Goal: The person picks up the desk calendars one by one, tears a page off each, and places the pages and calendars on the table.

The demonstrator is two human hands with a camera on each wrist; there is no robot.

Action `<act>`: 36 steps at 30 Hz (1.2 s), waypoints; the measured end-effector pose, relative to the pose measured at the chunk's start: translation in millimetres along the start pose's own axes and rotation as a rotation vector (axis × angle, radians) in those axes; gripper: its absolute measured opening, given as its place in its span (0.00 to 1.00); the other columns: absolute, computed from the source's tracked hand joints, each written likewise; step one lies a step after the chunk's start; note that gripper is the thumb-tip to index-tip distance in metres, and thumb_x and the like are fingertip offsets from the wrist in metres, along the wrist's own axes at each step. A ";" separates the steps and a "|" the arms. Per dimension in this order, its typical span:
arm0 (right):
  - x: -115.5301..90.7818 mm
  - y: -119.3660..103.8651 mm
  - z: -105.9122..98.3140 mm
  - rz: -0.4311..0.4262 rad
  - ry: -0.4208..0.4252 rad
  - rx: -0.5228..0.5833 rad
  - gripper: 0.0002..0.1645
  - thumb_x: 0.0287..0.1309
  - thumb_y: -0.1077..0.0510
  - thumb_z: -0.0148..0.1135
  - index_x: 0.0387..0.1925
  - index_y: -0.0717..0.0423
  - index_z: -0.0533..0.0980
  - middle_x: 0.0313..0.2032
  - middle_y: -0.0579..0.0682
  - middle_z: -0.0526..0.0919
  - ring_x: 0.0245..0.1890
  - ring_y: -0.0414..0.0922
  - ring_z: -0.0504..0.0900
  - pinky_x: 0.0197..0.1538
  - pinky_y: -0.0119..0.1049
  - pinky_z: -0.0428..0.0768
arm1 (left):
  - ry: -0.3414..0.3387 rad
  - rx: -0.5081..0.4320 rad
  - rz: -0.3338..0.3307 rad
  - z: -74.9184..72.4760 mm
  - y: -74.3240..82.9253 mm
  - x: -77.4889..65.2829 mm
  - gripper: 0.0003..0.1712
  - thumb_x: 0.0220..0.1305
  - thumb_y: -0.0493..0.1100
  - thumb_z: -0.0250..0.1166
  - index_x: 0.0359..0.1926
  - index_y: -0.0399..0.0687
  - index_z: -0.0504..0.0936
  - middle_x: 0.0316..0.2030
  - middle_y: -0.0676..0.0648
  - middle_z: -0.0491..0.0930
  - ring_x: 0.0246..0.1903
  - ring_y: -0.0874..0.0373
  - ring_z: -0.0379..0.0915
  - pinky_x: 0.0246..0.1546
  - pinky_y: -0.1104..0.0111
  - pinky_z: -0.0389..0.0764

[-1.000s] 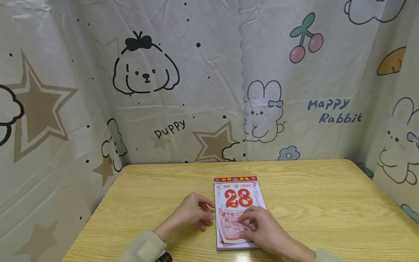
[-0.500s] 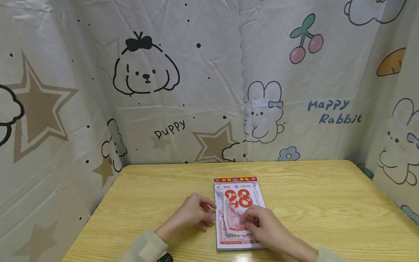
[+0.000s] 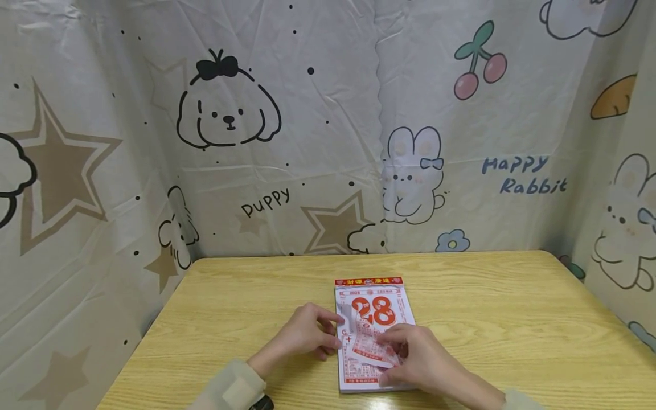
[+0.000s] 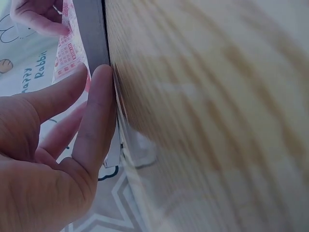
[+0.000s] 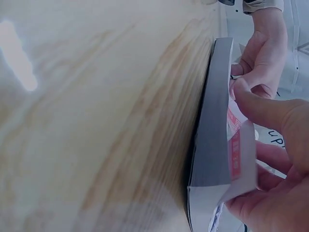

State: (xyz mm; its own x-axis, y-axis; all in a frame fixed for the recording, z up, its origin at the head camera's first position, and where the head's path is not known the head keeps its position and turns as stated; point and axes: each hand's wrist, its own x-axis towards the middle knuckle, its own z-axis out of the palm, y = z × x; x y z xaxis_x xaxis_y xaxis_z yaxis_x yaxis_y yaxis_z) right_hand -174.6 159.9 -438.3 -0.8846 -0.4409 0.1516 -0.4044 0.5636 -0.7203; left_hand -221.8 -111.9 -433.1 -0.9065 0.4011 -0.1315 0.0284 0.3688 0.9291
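Observation:
A thick tear-off calendar (image 3: pixel 366 370) with a red header strip and a large red 28 lies flat on the table. Its top page (image 3: pixel 371 341) is lifted and curled, half covering the digit 2. My right hand (image 3: pixel 422 359) grips this page at the lower right. In the right wrist view, the page's raised corner (image 5: pixel 244 154) stands against the fingers, while the thumb is by the pad's front edge. My left hand (image 3: pixel 310 330) rests at the pad's left side. Its fingertips (image 4: pixel 101 79) touch that edge in the left wrist view, without wrapping round it.
The wood-grain table (image 3: pixel 246 296) extends on both sides of the calendar. Behind it and at the sides hangs a pale curtain (image 3: pixel 328 114) printed with cartoon animals and stars. A dark object (image 3: pixel 262 403) shows below the left sleeve.
The page has risen and curled over, baring more of the print beneath. My right hand has shifted slightly right and down. My left hand has edged right, up to the pad's side.

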 end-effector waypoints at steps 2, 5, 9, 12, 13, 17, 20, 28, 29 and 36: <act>-0.5 -0.2 -1.0 -0.004 0.008 0.003 0.31 0.42 0.50 0.90 0.49 0.55 0.88 0.37 0.40 0.83 0.33 0.38 0.77 0.33 0.29 0.82 | -0.005 0.004 -0.001 0.6 0.5 0.5 0.27 0.55 0.25 0.78 0.57 0.33 0.87 0.34 0.42 0.81 0.24 0.51 0.86 0.22 0.61 0.91; -1.7 -0.1 -2.8 -0.007 0.018 0.023 0.21 0.47 0.54 0.87 0.44 0.52 0.88 0.33 0.39 0.82 0.32 0.37 0.78 0.33 0.30 0.83 | -0.013 0.013 -0.004 1.5 0.3 1.6 0.27 0.54 0.24 0.78 0.58 0.34 0.87 0.34 0.41 0.81 0.23 0.52 0.85 0.22 0.61 0.91; -3.2 0.9 -7.0 -0.011 0.017 0.051 0.08 0.55 0.60 0.81 0.36 0.50 0.87 0.32 0.39 0.85 0.33 0.36 0.82 0.36 0.30 0.87 | -0.027 0.020 -0.010 2.0 -0.5 2.7 0.28 0.53 0.23 0.78 0.58 0.33 0.86 0.33 0.41 0.81 0.22 0.53 0.85 0.22 0.61 0.91; -4.1 1.0 -10.2 -0.018 0.033 0.060 0.06 0.58 0.64 0.77 0.32 0.50 0.87 0.36 0.41 0.88 0.36 0.36 0.84 0.37 0.31 0.88 | -0.033 0.028 -0.007 1.8 -0.9 3.6 0.29 0.53 0.23 0.78 0.58 0.33 0.86 0.33 0.41 0.80 0.22 0.54 0.84 0.22 0.61 0.91; -4.2 0.9 -10.9 -0.018 0.045 0.061 0.06 0.59 0.65 0.76 0.32 0.51 0.88 0.38 0.43 0.89 0.37 0.37 0.85 0.37 0.31 0.88 | -0.034 0.029 -0.007 1.8 -1.0 3.9 0.29 0.53 0.23 0.78 0.58 0.33 0.86 0.33 0.41 0.80 0.22 0.54 0.84 0.22 0.61 0.91; -4.5 -0.8 -13.0 0.032 0.106 0.070 0.08 0.59 0.67 0.74 0.32 0.50 0.87 0.40 0.46 0.88 0.35 0.38 0.84 0.36 0.30 0.88 | -0.034 0.034 -0.007 1.2 -1.3 4.8 0.28 0.54 0.23 0.78 0.57 0.34 0.87 0.33 0.42 0.80 0.22 0.54 0.84 0.21 0.62 0.90; -3.6 -1.1 -15.3 0.080 0.149 0.094 0.07 0.59 0.67 0.73 0.32 0.51 0.87 0.38 0.45 0.88 0.34 0.40 0.83 0.36 0.31 0.88 | -0.035 0.035 -0.014 0.9 -0.8 5.3 0.28 0.54 0.23 0.78 0.57 0.35 0.87 0.34 0.42 0.81 0.22 0.54 0.84 0.20 0.62 0.90; 3.2 -0.2 -24.1 0.238 0.262 0.197 0.05 0.55 0.67 0.75 0.32 0.59 0.85 0.31 0.46 0.87 0.34 0.43 0.83 0.37 0.31 0.85 | -0.049 0.037 -0.022 0.2 1.1 4.9 0.25 0.57 0.25 0.77 0.57 0.38 0.88 0.33 0.43 0.81 0.23 0.54 0.84 0.20 0.62 0.90; 3.9 0.3 -24.8 0.263 0.274 0.224 0.05 0.54 0.68 0.75 0.31 0.60 0.84 0.30 0.47 0.87 0.34 0.43 0.83 0.38 0.31 0.84 | -0.049 0.037 -0.020 0.2 1.1 4.7 0.25 0.57 0.26 0.78 0.57 0.38 0.88 0.33 0.43 0.82 0.24 0.53 0.84 0.20 0.61 0.90; 8.8 7.9 -28.6 0.382 0.316 0.377 0.15 0.48 0.72 0.74 0.39 0.65 0.80 0.30 0.53 0.88 0.34 0.44 0.83 0.36 0.31 0.82 | -0.046 0.039 -0.026 0.4 -0.1 5.0 0.25 0.57 0.27 0.78 0.57 0.38 0.88 0.31 0.43 0.82 0.24 0.54 0.84 0.20 0.62 0.90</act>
State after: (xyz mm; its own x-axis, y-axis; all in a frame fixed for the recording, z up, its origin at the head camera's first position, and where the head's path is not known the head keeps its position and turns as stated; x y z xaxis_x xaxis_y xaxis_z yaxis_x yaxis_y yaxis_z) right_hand -192.2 180.5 -423.3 -0.9999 0.0036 -0.0130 0.0135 0.3297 -0.9440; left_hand -226.1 -109.6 -434.0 -0.8867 0.4291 -0.1722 0.0225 0.4120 0.9109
